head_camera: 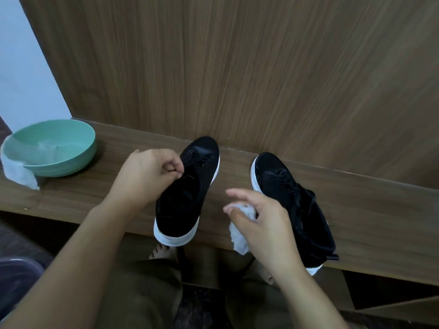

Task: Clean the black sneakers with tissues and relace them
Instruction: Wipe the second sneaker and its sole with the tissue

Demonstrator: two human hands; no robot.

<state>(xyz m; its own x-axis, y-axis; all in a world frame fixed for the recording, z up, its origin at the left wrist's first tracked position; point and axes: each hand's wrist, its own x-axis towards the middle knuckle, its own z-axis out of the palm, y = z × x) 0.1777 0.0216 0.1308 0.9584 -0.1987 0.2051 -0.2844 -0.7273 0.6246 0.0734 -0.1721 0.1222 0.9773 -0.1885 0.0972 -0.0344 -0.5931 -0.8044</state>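
Sneakers side by side on the wooden worktop (237,167), toes toward the wall panel. Over the left sneaker (187,191) sits the left hand (147,174), fingers curled tight, pinching at the edge of its opening near the eyelets; what it pinches is too dark to tell. Right hand (256,222) hovers between the pair, a crumpled white tissue (240,236) wadded under its curled fingers, index finger stretched out. The right sneaker (292,200) lies just beside it, laced, heel past the worktop's edge. Far left, a green bowl (52,148) with another tissue (19,172) draped over its rim.

Home: bare feet (164,251), wooden shelf (356,210).
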